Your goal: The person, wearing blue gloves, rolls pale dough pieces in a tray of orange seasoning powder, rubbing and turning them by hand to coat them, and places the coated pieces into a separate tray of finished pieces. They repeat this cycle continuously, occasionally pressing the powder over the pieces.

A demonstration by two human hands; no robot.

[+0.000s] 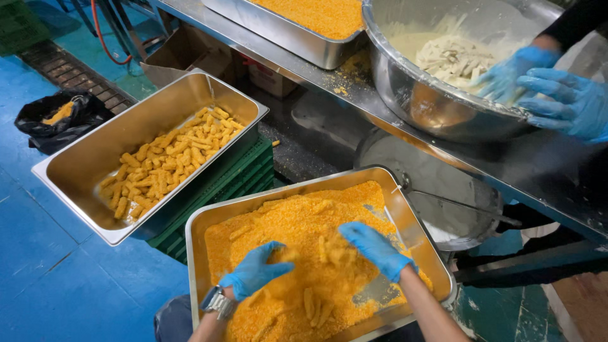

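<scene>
Both hands in blue gloves, sunk into orange breadcrumbs in a steel tray at bottom centre. Left hand cupped half-closed, scooping crumbs; right hand loosely curled over crumbed sticks, with no firm hold visible. Second steel tray of coated sticks to the left, on a green crate. Co-worker's gloved hands in a large steel bowl at the bench's far right edge.

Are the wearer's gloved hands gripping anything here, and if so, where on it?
No firm hold can be told. The left hand and right hand press into orange crumbs in the steel tray, among crumbed sticks.
</scene>
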